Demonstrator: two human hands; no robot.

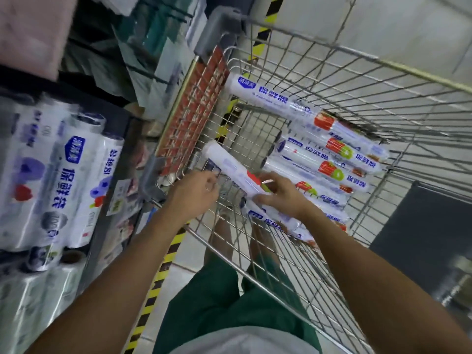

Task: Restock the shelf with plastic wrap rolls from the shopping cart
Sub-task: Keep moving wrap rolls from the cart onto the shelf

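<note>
Right hand (281, 195) is gripping a plastic wrap roll (229, 164) inside the cart (357, 54).
Its fingers are curling over the roll's printed end, thumb underneath, and the roll is slanting up toward the cart's red-panelled end. The left hand (194, 195) is hovering just beside the same roll with fingers loosely curled; motion blur is hiding whether they are touching it. More rolls (327, 162) are lying side by side on the cart's floor, and one long roll (270, 98) is lying higher, near the cart's far end. Left of the cart, the shelf (122, 118) is carrying packaged bag rolls (76, 175).
</note>
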